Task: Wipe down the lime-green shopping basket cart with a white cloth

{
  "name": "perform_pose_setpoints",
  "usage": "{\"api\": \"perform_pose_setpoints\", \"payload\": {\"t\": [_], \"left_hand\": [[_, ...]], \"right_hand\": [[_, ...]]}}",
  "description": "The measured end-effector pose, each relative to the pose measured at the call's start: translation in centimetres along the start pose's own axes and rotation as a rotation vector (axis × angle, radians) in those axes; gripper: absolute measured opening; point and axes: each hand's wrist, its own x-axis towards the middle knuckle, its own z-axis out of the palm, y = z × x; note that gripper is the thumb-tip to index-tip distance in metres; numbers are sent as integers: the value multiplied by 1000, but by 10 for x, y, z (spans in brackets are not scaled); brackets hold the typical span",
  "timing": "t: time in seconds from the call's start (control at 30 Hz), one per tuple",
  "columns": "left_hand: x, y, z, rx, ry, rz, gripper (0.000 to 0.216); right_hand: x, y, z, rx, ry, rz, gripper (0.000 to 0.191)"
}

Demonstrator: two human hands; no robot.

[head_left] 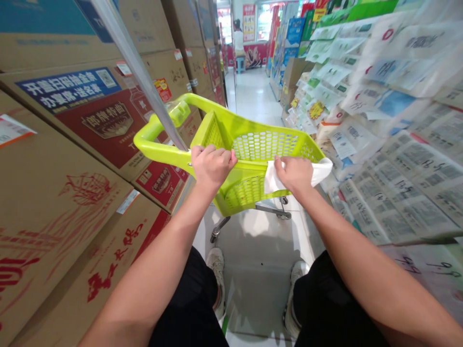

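A lime-green plastic shopping cart stands sideways across the aisle before me, its handle toward the left. My left hand is closed around the cart's near rim, close to the handle end. Farther right along that rim, my right hand presses a white cloth against the edge; the cloth drapes over the rim on both sides of the hand. A grey metal pole rises from the cart near the handle and leans up to the left. The basket's mesh floor and sides show nothing lying in it.
Tall stacks of cardboard boxes line the left side. Stacked packs in white plastic wrap rise on the right. Down the tiled aisle, a person is by a blue stool. My shoes are below the cart.
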Motion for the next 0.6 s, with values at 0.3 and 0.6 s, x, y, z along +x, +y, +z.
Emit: {"api": "perform_pose_setpoints", "payload": {"t": [0.3, 0.6], "left_hand": [[-6, 3, -1, 113, 131, 138, 50], [-3, -25, -1, 25, 174, 95, 48]], "right_hand": [[-17, -96, -16, 229, 84, -272, 54], [-9, -6, -4, -33, -12, -189, 64]]}}
